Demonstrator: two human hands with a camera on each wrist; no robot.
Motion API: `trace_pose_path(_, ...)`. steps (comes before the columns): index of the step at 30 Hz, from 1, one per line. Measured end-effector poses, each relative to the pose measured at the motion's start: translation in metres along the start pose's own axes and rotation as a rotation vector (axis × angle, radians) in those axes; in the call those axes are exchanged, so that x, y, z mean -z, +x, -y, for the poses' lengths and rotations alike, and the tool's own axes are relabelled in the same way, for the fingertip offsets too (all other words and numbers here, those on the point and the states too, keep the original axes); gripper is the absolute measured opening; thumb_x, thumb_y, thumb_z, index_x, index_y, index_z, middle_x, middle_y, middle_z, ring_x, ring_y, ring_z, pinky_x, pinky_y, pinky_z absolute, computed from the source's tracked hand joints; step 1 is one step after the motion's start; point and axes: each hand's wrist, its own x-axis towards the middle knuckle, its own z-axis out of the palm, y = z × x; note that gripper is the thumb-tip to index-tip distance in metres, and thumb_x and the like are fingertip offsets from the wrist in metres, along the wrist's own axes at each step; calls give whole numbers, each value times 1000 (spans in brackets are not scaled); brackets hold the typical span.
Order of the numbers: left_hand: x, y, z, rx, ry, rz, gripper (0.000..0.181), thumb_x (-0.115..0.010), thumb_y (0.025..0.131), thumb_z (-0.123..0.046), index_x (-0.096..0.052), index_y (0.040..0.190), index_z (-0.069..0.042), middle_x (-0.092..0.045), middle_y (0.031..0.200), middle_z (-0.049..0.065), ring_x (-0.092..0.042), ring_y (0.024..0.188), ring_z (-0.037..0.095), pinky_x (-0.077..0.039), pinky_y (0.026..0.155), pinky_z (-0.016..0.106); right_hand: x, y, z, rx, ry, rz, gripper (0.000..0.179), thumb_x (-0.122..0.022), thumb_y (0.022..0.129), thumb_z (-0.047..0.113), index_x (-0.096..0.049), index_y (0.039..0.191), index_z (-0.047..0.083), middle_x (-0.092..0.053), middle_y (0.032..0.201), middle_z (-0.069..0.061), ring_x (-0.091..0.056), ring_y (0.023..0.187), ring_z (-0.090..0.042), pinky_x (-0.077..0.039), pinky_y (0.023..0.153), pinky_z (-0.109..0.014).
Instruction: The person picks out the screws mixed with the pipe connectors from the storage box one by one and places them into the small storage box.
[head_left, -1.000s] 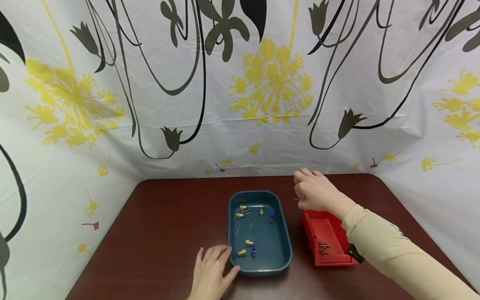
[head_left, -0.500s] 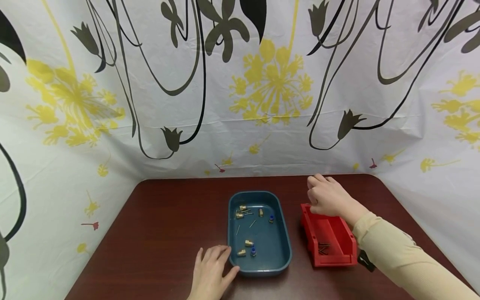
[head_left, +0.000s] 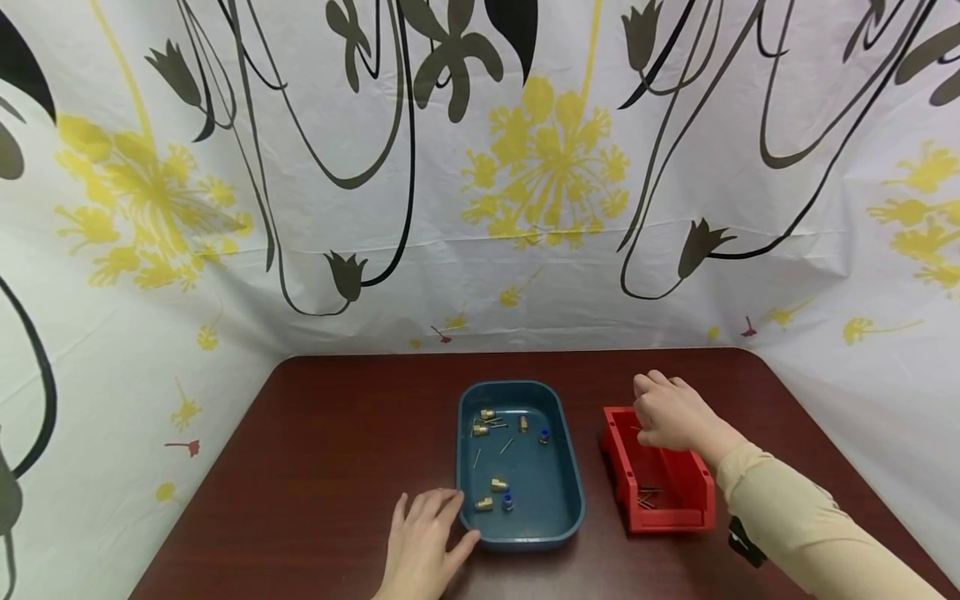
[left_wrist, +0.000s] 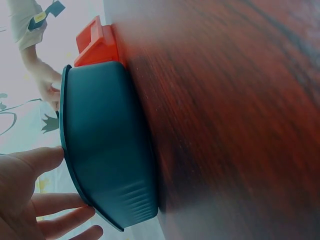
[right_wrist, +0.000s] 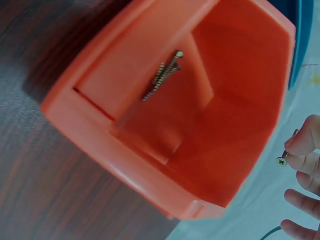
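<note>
Between thumb and fingers, my right hand (head_left: 678, 417) pinches a screw (right_wrist: 282, 161) whose cross-slotted head shows in the right wrist view. That hand is above the far end of a red bin (head_left: 708, 512). Several screws (head_left: 647, 498) lie together on the bin's floor toward its near end. My left hand (head_left: 426, 542) rests with spread fingers against the near left rim of a blue tray (head_left: 573, 525). In the left wrist view its thumb and fingertips touch the rim. Inside the tray are brass fittings (head_left: 484, 504), blue-ended fittings (head_left: 507, 502) and several thin screws or pins (head_left: 507, 446).
Tray and bin stand side by side on a dark reddish-brown table (head_left: 337, 467), with a narrow gap between them. A white cloth (head_left: 450, 192) with flowers printed on it hangs behind the table and along its sides. A dark wrist camera (head_left: 746, 542) sits at my right sleeve.
From beyond the bin's far left corner, my right hand has come nearer and to the right, over the bin. My left hand stays at the tray's rim.
</note>
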Motion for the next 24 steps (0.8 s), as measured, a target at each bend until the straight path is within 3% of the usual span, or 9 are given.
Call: trace_pose_path(24,0,0,0,15,0,13,47,-64,74,-45,-64,105,-11,-55,102,1,-49,98,22,-30,84,59,-22,-9,5,-39,30,97,37,-79,59,25,-44,48,22,-36,74,4,-36,72,-19,-34,57,-38)
